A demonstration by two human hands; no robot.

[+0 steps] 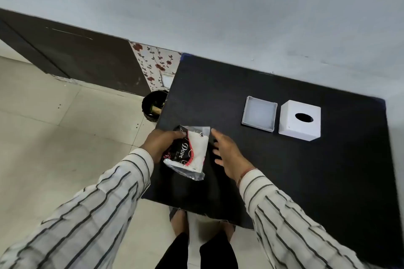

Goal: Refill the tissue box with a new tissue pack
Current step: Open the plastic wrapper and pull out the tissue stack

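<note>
My left hand (160,143) grips a tissue pack (189,151) in clear plastic with black and red print, held over the near left part of the black table (306,181). Just right of the pack, my right hand (227,153) hovers with fingers spread, its fingertips close to the pack's upper right corner. Farther back on the table, the white tissue box cover (300,120) with an oval slot stands upright. Its shallow white base tray (259,113) lies open and empty to the left of it.
A dark round bin (153,105) with some rubbish stands on the tiled floor by the table's far left corner. A grey wall runs behind the table. My feet show below the table's near edge.
</note>
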